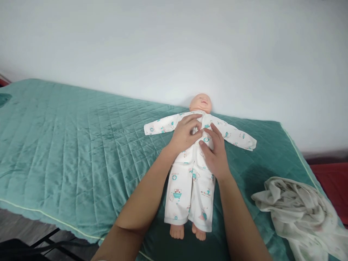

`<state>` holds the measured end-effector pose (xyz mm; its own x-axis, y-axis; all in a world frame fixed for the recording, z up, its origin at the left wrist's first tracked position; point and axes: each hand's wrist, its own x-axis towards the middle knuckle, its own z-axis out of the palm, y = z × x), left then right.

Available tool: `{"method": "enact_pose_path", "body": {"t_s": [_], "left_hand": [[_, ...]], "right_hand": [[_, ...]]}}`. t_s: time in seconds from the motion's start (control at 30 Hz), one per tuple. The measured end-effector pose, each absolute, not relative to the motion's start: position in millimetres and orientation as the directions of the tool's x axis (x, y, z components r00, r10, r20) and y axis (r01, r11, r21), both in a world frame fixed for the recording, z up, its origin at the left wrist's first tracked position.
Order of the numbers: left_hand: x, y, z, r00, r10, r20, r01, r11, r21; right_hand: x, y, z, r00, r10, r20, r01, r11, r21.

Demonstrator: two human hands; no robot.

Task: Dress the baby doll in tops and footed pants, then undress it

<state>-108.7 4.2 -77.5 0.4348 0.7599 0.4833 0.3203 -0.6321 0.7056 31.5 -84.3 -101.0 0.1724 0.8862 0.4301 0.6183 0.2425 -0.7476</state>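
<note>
A baby doll (pixel 201 102) lies on its back, dressed in a white printed pajama top (pixel 182 155) and matching pajama pants (pixel 178 190). Its sleeves stretch out to both sides, and the bare feet show below the cuffs. My left hand (pixel 187 131) is on the chest, thumb and bent fingers close together at the top's front edge, with the index finger stretched toward the collar. Just right of it, my right hand (pixel 216 152) rests on the front of the top, thumb and fingers apart. Whatever fabric lies between my left fingertips is mostly hidden.
A green quilted cover (pixel 81 145) spreads beneath the doll, with a white wall (pixel 136 47) behind. At the lower right lies a crumpled pale cloth (pixel 301 210). Something red (pixel 331 185) stands past the right edge, and dark metal legs (pixel 54 243) show at the lower left.
</note>
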Motion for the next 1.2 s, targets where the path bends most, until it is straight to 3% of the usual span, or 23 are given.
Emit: {"method": "enact_pose_path", "body": {"t_s": [0.37,0.6,1.2], "left_hand": [[-132,9,-68,0.685,0.654,0.32,0.214,-0.601,0.77],[-147,-11,-85,0.631,0.681,0.371,0.177,-0.593,0.786],[-149,-22,-82,0.594,0.744,0.307,0.216,-0.515,0.83]], "right_hand": [[41,-83,-103,0.16,0.905,0.395,0.523,0.261,-0.811],[44,-82,-104,0.132,0.907,0.4,0.523,0.279,-0.805],[44,-83,-102,0.117,0.921,0.371,0.543,0.253,-0.8]]}}
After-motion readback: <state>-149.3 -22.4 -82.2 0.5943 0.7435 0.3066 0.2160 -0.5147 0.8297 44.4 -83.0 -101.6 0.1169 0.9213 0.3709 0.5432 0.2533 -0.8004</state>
